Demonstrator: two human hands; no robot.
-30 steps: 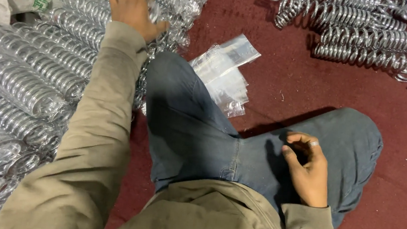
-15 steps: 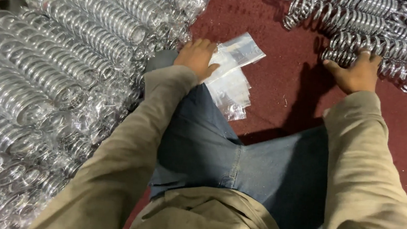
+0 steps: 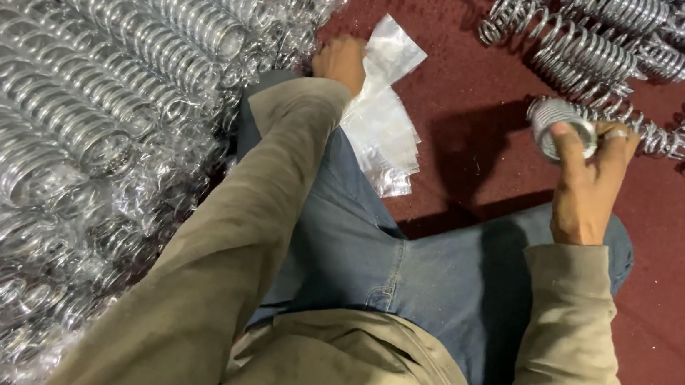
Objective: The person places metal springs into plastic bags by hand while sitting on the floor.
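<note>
Red floor (image 3: 481, 147) | right hand (image 3: 582, 186) grips spring (image 3: 566, 126) | left hand (image 3: 340, 60) pinches plastic bags (image 3: 383, 117)

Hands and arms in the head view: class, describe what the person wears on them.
Both arms are covered to the wrist by long, loose khaki-olive sleeves, slightly dusty. The left hand and right hand are bare, without gloves. A ring shows on a right finger.

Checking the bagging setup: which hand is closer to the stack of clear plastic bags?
Left. The left hand touches the stack of clear plastic bags at its top edge; the right hand is off to the side, gripping a metal spring.
</note>
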